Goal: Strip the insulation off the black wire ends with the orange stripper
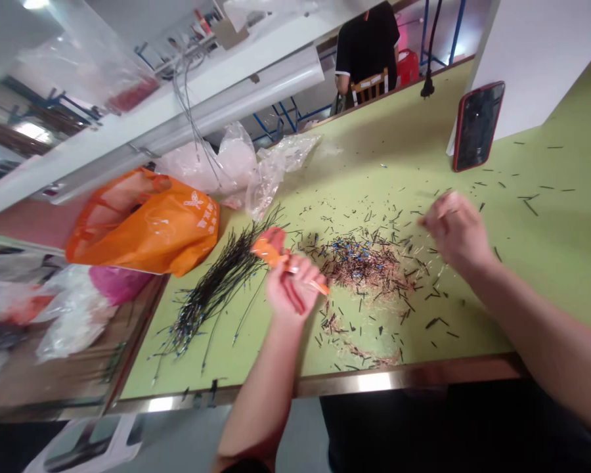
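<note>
Gripping an orange-handled tool half hidden by fingers, the left hand sits well apart from the right hand, its pinch unclear.

There's the left hand curled tight and low, and the right hand raised out wide, fingers pinched together!

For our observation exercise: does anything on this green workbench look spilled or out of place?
Yes: short black wire offcuts and copper-coloured strands lie scattered across the green workbench, with a red-cased smartphone among them.
</note>
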`<state>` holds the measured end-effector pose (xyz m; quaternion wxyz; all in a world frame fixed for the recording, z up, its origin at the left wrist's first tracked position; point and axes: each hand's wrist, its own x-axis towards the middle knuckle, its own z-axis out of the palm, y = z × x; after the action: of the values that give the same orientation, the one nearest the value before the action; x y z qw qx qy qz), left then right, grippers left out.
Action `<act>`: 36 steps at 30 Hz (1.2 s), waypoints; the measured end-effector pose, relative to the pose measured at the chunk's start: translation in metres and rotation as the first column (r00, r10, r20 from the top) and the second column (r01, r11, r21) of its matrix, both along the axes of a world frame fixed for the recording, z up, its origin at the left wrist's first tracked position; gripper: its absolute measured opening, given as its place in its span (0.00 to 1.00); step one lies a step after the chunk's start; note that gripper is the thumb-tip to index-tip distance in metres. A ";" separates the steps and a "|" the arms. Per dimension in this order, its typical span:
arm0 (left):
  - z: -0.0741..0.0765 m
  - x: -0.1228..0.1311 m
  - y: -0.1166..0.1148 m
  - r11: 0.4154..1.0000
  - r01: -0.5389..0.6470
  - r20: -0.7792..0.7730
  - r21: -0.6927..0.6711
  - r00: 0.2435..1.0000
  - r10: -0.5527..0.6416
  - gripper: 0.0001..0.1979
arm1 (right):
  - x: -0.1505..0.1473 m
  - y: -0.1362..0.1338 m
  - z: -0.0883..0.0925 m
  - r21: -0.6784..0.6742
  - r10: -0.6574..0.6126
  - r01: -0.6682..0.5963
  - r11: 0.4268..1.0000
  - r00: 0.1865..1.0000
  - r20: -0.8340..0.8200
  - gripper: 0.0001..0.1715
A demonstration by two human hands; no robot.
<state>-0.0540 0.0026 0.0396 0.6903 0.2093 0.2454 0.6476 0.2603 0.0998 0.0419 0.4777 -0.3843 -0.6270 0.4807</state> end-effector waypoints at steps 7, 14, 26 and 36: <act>-0.015 0.046 -0.017 0.908 0.404 -0.165 -0.108 0.894 -0.417 0.22 | -0.033 -0.018 -0.008 0.000 0.138 -0.140 0.990 0.977 -0.159 0.30; -0.005 0.037 -0.013 0.921 0.372 -0.155 -0.117 0.909 -0.387 0.23 | -0.035 -0.022 -0.007 -0.089 0.259 -0.282 0.955 0.944 -0.206 0.29; -0.018 0.040 -0.020 0.829 0.545 -0.188 -0.125 0.807 -0.559 0.20 | -0.053 -0.036 -0.019 -0.267 0.493 -0.563 0.782 0.821 -0.288 0.30; -0.024 0.039 -0.021 0.852 0.508 -0.306 -0.124 0.798 -0.520 0.21 | -0.041 -0.020 -0.021 -0.033 0.167 -0.164 0.986 0.980 0.110 0.35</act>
<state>-0.0146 -0.0180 0.0156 0.7928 0.3603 0.3023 0.3876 0.2196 0.0796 0.0208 0.3955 -0.3627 -0.6770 0.5037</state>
